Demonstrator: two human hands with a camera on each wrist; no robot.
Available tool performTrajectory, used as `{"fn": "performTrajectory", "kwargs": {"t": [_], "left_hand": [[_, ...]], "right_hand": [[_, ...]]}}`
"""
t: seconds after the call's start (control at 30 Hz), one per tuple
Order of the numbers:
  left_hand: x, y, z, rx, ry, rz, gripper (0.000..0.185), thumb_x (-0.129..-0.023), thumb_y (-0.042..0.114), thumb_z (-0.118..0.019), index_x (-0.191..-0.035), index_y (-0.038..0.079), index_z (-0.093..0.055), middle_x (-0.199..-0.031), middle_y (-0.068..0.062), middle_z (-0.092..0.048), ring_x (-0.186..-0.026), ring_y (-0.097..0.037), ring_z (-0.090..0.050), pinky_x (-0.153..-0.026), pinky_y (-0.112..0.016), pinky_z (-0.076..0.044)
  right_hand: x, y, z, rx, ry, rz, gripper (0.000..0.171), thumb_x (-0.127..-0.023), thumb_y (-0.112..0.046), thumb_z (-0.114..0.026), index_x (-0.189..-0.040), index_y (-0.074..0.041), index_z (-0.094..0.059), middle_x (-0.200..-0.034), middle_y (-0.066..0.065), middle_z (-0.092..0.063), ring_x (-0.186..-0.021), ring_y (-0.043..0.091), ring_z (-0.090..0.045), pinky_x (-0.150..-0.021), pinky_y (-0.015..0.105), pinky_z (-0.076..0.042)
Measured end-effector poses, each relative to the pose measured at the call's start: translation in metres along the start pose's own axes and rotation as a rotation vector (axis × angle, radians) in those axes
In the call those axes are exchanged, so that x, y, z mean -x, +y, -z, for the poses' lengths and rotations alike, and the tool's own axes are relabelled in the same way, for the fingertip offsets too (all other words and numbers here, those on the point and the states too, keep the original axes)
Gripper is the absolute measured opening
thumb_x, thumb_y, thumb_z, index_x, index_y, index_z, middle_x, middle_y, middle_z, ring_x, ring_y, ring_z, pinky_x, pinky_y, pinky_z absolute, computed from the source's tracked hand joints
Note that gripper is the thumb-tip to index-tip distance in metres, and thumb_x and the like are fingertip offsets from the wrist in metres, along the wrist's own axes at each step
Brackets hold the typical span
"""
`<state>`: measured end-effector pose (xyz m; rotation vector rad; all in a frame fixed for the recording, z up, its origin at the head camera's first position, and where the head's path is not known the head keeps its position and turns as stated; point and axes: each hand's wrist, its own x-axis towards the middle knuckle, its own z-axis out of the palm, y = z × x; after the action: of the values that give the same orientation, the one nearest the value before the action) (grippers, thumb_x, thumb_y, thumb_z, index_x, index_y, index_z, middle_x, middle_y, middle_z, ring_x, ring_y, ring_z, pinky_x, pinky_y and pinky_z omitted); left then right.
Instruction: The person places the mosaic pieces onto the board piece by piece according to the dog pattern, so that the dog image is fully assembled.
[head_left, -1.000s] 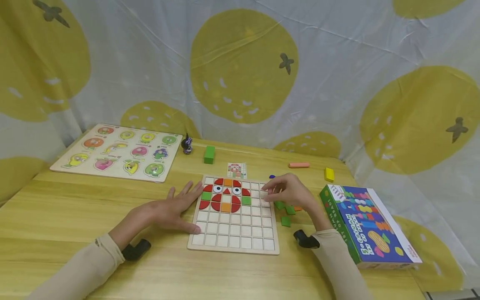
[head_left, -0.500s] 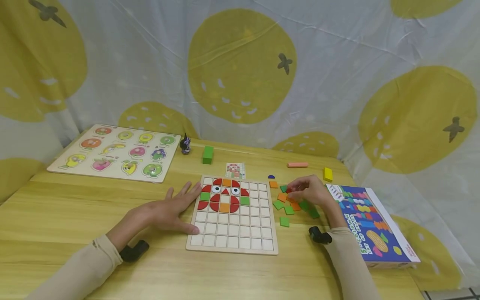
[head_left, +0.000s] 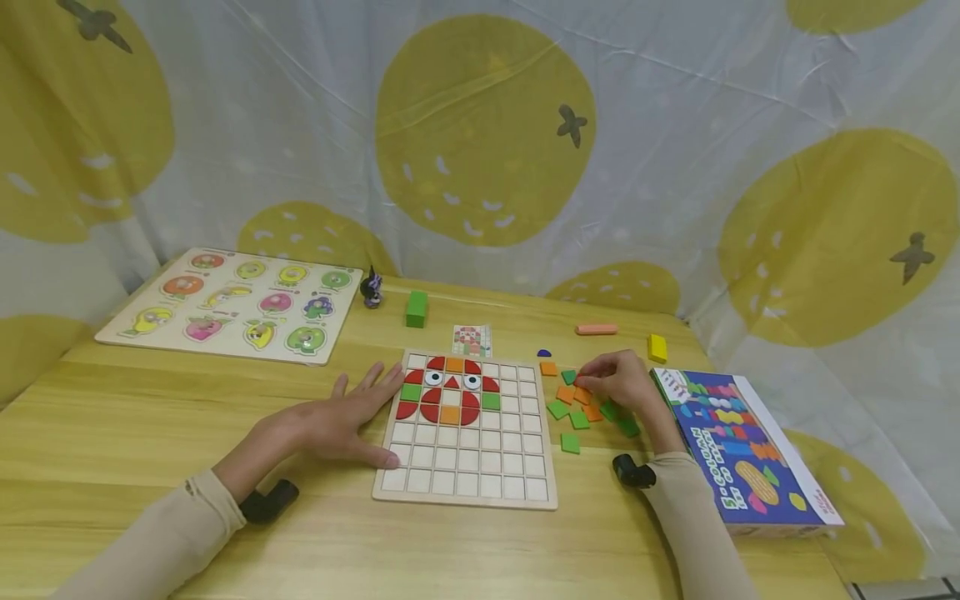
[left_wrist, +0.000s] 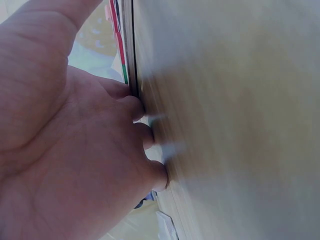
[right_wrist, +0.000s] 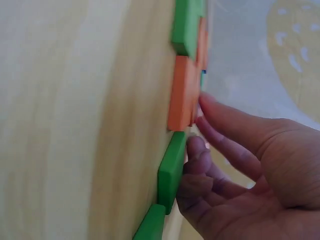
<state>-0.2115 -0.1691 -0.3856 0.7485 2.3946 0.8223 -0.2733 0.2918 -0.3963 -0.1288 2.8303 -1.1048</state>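
A wooden grid board [head_left: 480,483] lies flat on the table, its upper left filled with red, orange and green pieces and two eye pieces. My left hand [head_left: 337,421] rests spread at the board's left edge, thumb on its lower left rim. In the left wrist view the left hand's palm [left_wrist: 75,150] shows, fingertips down by the board's side. Right of the board my right hand [head_left: 621,383] pinches a small red piece [head_left: 578,377], mostly hidden by the fingertips. Beneath and around that hand lie orange tiles [right_wrist: 181,92] and green tiles [right_wrist: 171,167].
A pattern card [head_left: 472,340] lies behind the board, near a green block [head_left: 417,309] and a small dark figurine [head_left: 371,288]. A fruit puzzle board [head_left: 232,304] is at back left. At right stand a bead game box [head_left: 750,450] and a yellow block [head_left: 657,348].
My right hand has moved right from over the board's right side to the loose tiles, where its fingertips have closed on a red piece. The left hand stays put.
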Motion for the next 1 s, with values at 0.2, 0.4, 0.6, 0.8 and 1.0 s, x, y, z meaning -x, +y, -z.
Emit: {"fn": "performTrajectory", "kwargs": {"t": [0.2,0.4,0.6,0.8,1.0], "left_hand": [[0.000,0.000,0.000,-0.013,0.003,0.011,0.125,-0.092,0.054,-0.083,-0.173,0.003,-0.001,-0.180,-0.022,0.007,-0.164,-0.047,0.015,-0.124,-0.074,0.015],[0.001,-0.001,-0.001,-0.013,0.002,0.017,0.125,-0.093,0.054,-0.082,-0.173,0.004,-0.001,-0.180,-0.022,0.007,-0.164,-0.047,0.016,-0.125,-0.073,0.016],[0.000,-0.002,-0.001,-0.017,0.000,0.022,0.125,-0.093,0.055,-0.082,-0.173,0.005,-0.001,-0.180,-0.021,0.007,-0.164,-0.045,0.015,-0.125,-0.072,0.015],[0.000,-0.002,-0.001,-0.011,0.000,0.016,0.125,-0.093,0.055,-0.082,-0.173,0.004,-0.001,-0.180,-0.022,0.007,-0.164,-0.046,0.016,-0.125,-0.072,0.016],[-0.001,-0.002,-0.001,-0.021,0.002,0.018,0.125,-0.093,0.055,-0.082,-0.173,0.004,-0.001,-0.180,-0.021,0.008,-0.164,-0.046,0.016,-0.125,-0.073,0.015]], "right_hand": [[-0.002,-0.002,-0.003,0.007,0.006,-0.049,0.016,-0.097,-0.013,-0.083,-0.104,0.001,-0.081,-0.088,0.010,-0.076,-0.071,0.018,-0.060,-0.060,0.026,-0.050],[-0.001,-0.007,-0.005,0.011,0.001,-0.055,0.013,-0.097,-0.010,-0.083,-0.102,0.002,-0.078,-0.088,0.010,-0.073,-0.073,0.019,-0.061,-0.062,0.027,-0.052],[0.002,-0.011,-0.001,0.023,0.000,-0.026,0.015,-0.096,-0.011,-0.083,-0.099,0.001,-0.074,-0.088,0.011,-0.072,-0.075,0.021,-0.062,-0.062,0.027,-0.052],[0.003,-0.018,0.001,0.037,-0.026,0.098,0.016,-0.098,-0.010,-0.081,-0.098,0.000,-0.069,-0.089,0.011,-0.072,-0.078,0.021,-0.064,-0.067,0.028,-0.054],[0.004,-0.033,-0.008,-0.017,-0.094,0.216,0.016,-0.095,-0.006,-0.083,-0.095,-0.002,-0.067,-0.089,0.009,-0.068,-0.079,0.020,-0.063,-0.069,0.027,-0.052]]}}
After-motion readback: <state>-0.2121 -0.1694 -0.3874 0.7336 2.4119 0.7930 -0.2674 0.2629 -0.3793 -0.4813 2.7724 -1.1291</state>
